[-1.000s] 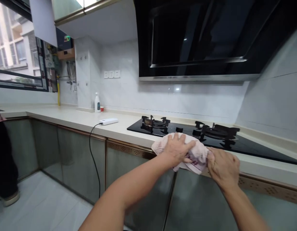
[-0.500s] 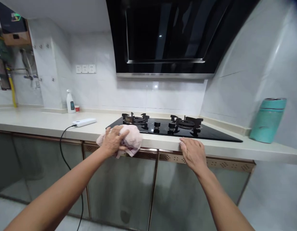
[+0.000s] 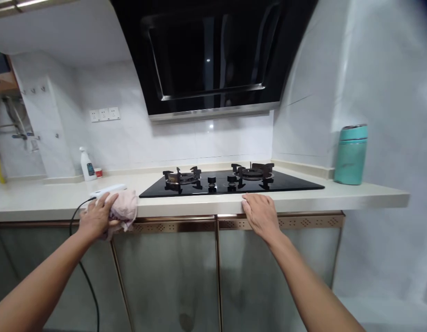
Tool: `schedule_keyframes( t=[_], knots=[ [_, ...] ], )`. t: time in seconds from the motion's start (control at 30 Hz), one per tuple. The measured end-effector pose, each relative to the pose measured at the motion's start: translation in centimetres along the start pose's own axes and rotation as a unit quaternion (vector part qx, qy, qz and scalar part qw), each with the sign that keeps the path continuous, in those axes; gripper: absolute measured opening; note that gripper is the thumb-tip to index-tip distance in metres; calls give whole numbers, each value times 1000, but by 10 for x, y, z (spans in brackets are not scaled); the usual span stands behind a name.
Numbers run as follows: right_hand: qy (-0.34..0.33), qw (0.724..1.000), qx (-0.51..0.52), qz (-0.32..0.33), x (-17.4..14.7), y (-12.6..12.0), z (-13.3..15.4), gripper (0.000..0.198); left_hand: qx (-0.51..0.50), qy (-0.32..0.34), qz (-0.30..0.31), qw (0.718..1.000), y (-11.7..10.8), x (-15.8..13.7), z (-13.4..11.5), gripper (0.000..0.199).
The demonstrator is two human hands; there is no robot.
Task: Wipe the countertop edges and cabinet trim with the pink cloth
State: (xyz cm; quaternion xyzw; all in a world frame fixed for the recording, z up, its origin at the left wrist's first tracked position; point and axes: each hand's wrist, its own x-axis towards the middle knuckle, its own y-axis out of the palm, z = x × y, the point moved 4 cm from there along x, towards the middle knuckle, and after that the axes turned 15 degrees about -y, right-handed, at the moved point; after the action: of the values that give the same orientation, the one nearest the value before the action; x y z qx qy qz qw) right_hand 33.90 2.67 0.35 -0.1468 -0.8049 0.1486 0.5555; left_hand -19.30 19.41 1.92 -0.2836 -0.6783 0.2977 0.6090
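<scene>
My left hand (image 3: 96, 217) is closed on a crumpled pale pink cloth (image 3: 125, 207), pressing it against the front edge of the countertop (image 3: 185, 204). Just behind that hand lies a white power strip (image 3: 108, 190) with a black cord, partly covered by my fingers and the cloth. My right hand (image 3: 260, 213) holds nothing; it rests with its fingers laid over the counter edge in front of the black gas stove (image 3: 199, 188). The thumb side of that hand shows, while the fingertips are partly hidden.
A teal flask (image 3: 351, 154) stands upright right of the stove. At the back left are a white spray bottle (image 3: 87, 164) and a small red-and-white tub (image 3: 98, 172). The black range hood (image 3: 213, 60) overhangs the stove. Cabinet doors (image 3: 165, 272) lie below the counter.
My left hand has slid the cloth leftward along the counter edge, from beside the stove to the power strip. My right hand stays on the edge. The view has shifted right.
</scene>
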Motion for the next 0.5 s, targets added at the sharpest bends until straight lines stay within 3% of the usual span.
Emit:
schedule_keyframes(
  t=[0.1,0.23,0.37,0.5],
  knots=[
    [17,1000,3,-13,2,-1,2,32,2,-4,-6,1000,6,10,15,87],
    [34,999,12,-23,4,-2,5,30,20,13,-34,999,7,12,14,84],
    [55,998,3,-18,7,-1,8,29,56,0,-15,998,0,1,-5,79],
    [70,998,-4,-10,9,0,10,32,88,-8,-3,996,-14,-17,-43,76]
  ],
)
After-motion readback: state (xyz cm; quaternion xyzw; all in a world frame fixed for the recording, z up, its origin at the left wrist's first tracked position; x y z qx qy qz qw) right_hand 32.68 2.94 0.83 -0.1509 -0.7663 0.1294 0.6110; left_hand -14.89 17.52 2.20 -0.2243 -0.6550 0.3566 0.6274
